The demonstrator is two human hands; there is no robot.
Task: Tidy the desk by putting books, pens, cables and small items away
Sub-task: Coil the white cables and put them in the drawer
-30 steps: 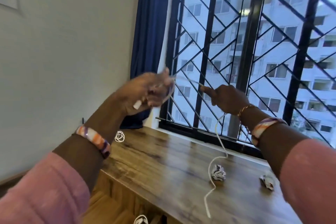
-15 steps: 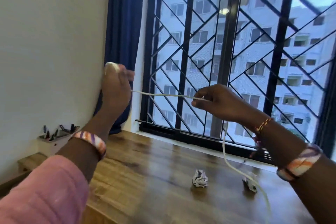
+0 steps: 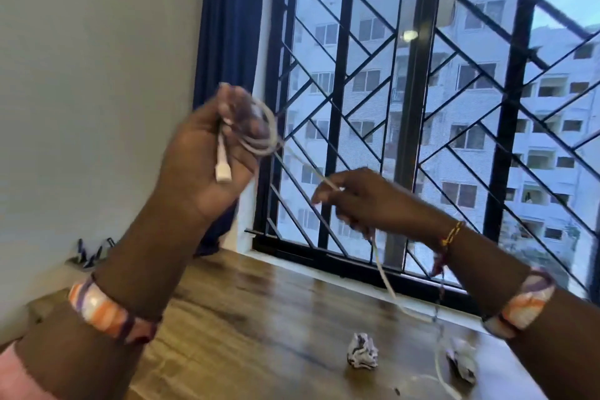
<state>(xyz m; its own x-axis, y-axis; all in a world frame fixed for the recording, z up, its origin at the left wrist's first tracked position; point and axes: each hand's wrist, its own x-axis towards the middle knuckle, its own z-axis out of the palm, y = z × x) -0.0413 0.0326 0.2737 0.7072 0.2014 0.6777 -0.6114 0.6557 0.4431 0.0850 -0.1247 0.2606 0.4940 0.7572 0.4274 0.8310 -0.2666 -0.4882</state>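
Observation:
A white cable (image 3: 384,276) runs between both hands, held up in front of the window. My left hand (image 3: 211,156) is raised with loops of the cable wound around its fingers, and the white plug end hangs down across its palm. My right hand (image 3: 360,198) pinches the cable a little lower and to the right. From there the loose end drops to the wooden desk (image 3: 259,318) and trails off at the lower right.
Two crumpled paper balls (image 3: 362,352) (image 3: 461,364) lie on the desk near the front. A white holder with dark pens (image 3: 89,258) stands by the left wall. A barred window and a blue curtain (image 3: 227,42) are behind the desk.
The left hand has turned palm towards me and now has more loops of cable around its fingers. The right hand has dropped lower, and the stretch of cable between the hands is shorter.

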